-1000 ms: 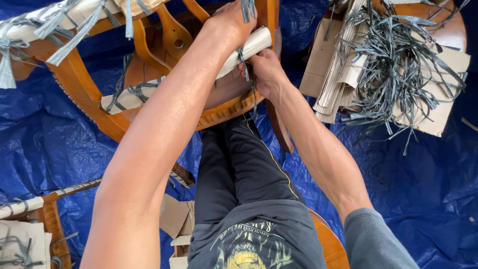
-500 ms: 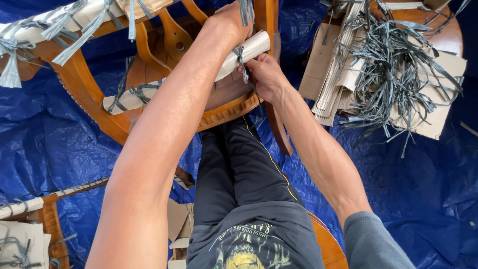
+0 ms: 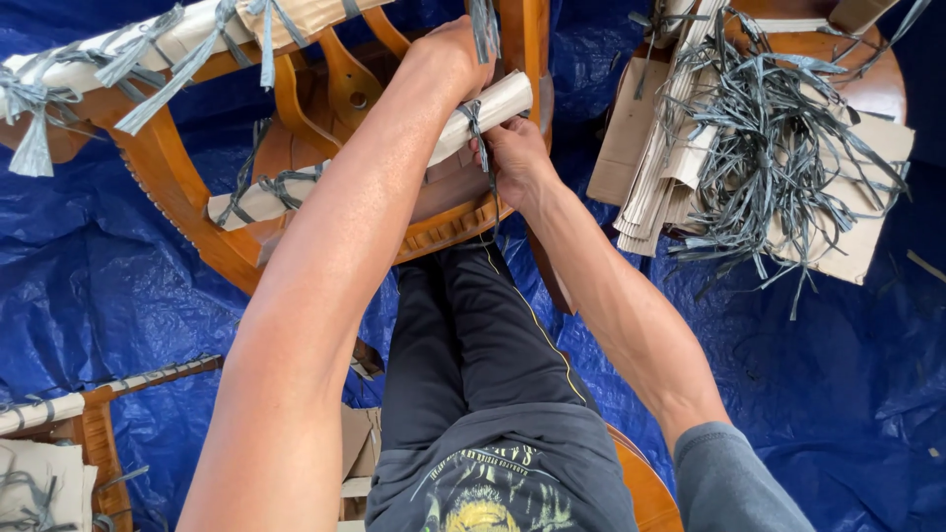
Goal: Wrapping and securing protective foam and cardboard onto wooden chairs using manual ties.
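A wooden chair (image 3: 187, 212) lies tipped in front of me, its rails wrapped in beige paper. One wrapped rail (image 3: 345, 163) runs across the middle, bound with grey plastic strips. My left hand (image 3: 455, 51) grips the rail's far end from above. Just below it, my right hand (image 3: 512, 163) pinches a grey strip (image 3: 477, 128) that loops around the wrapping. Another wrapped rail (image 3: 128, 54) with knotted grey strips crosses the upper left.
A pile of loose grey strips (image 3: 778, 148) lies on folded cardboard sheets (image 3: 650, 148) over a round wooden seat (image 3: 867, 79) at the upper right. A blue tarp (image 3: 828, 374) covers the floor. More wrapped wooden parts (image 3: 59, 433) sit at the lower left.
My hands have stayed on the rail end; the right hand has shifted slightly along the grey strip, and the view has dipped a little.
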